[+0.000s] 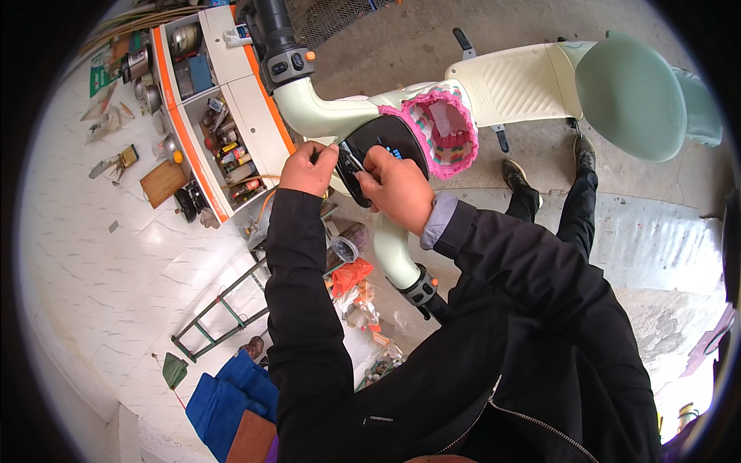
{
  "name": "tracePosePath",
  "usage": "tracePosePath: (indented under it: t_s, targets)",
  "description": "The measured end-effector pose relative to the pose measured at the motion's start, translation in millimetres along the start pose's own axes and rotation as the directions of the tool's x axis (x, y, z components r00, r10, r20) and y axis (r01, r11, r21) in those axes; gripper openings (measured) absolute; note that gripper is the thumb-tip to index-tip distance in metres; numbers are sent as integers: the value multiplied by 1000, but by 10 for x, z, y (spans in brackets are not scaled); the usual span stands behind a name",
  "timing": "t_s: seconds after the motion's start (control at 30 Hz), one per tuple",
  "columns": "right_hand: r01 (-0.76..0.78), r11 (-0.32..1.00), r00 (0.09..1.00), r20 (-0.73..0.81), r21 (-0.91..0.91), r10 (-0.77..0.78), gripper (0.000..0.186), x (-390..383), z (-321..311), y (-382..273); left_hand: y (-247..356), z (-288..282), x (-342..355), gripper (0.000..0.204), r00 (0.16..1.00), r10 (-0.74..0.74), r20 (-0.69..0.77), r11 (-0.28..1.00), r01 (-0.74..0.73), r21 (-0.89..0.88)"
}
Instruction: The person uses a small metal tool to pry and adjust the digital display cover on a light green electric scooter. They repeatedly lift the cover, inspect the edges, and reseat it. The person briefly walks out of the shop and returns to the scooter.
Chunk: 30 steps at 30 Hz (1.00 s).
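A pale green electric scooter stands in front of me, its black glossy dashboard panel [395,140] between the handlebar arms. My right hand [397,189] is over this panel, thumb and fingers closed on a slim black-and-silver metal piece [350,161] whose exact kind I cannot make out. At the panel's left edge, my left hand [306,170] is curled shut, its fingertips close to that piece. Whatever lies between the left fingers is hidden. A pink-trimmed patterned basket liner [441,130] sits just beyond the panel.
A white and orange cabinet [255,116] with bottles and pots in it stands at the left. Below it are a green metal ladder-like frame [224,312] and a red plastic bag [350,276]. The scooter's seat [633,96] is at the upper right.
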State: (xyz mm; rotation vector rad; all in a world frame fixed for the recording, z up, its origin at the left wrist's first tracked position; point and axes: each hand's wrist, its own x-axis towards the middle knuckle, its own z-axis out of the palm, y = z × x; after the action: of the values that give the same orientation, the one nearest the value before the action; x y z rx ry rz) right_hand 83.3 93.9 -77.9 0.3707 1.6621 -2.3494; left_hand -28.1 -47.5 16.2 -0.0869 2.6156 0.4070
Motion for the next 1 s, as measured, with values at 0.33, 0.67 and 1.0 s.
tracePosePath:
  t_s: [0.33,0.67,1.0]
  targets:
    - [-77,997,994,76,19,75,21,-35,-99,-92,20,-13,0,43,1000,14,-2,999,-14,39]
    - [-67,998,994,92,-3,67,17,-67,-174,-135,66,-23,-19,42,1000,13,-1,999,-13,40]
    - [-128,992,976,176,-8,127,17,-112,-280,-169,40,-10,-10,42,999,31,-18,998,-30,57]
